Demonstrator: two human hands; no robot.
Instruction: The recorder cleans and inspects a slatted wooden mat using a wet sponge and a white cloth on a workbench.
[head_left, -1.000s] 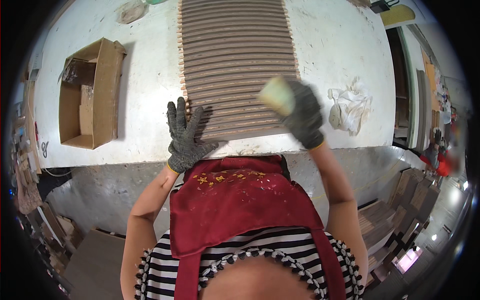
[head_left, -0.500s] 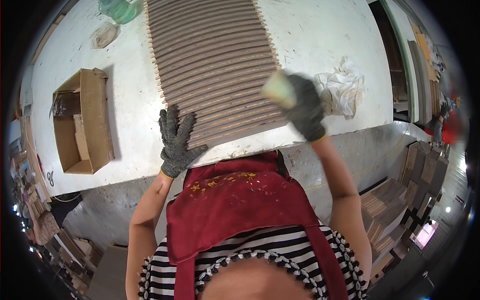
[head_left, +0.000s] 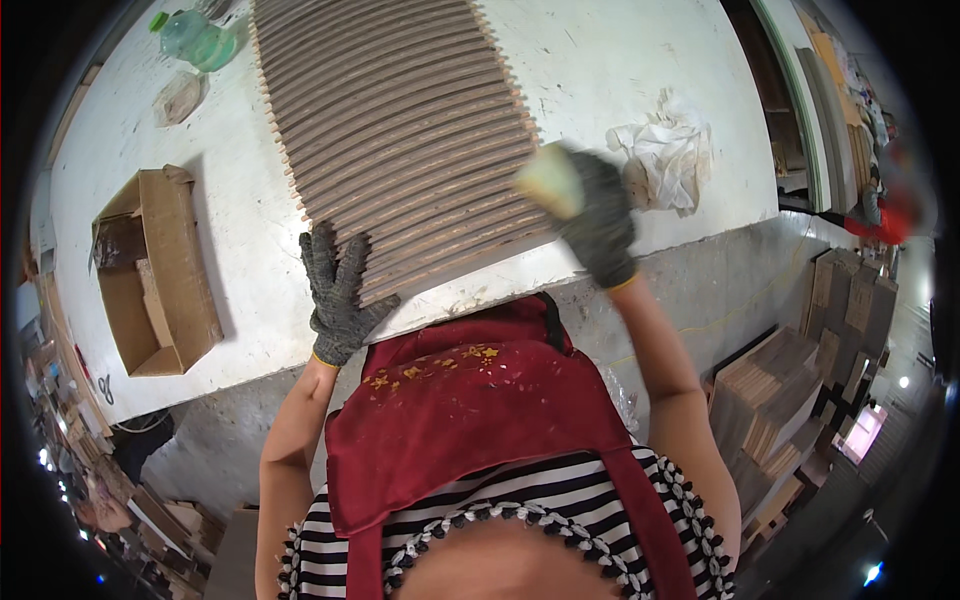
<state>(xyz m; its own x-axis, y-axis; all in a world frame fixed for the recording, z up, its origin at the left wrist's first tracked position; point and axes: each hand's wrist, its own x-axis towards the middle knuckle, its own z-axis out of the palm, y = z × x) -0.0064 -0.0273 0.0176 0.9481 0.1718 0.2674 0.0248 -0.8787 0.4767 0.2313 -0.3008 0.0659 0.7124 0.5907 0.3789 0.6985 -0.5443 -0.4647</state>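
Swung round since a second ago, the worker's view puts the row of narrow wood-grain strips (head_left: 400,150) further left in the frame and brings more of a green-tinted bottle (head_left: 200,42) into the upper left. Nearest me is a dark red apron (head_left: 470,420), lower centre. Just beyond it, the gloved left hand (head_left: 338,295) rests with fingers spread on the strips' lower left corner, gripping nothing. Right of centre, the blurred right hand (head_left: 600,215) is closed around a pale yellow sponge (head_left: 552,182) at their right edge. The strips run from centre to the top edge on a white table (head_left: 640,50); they look stiff, each probably light, liable to slide apart, and best held at their ends. The sponge should squash easily; its sides suit gripping. Further right lies a crumpled white rag (head_left: 672,158).
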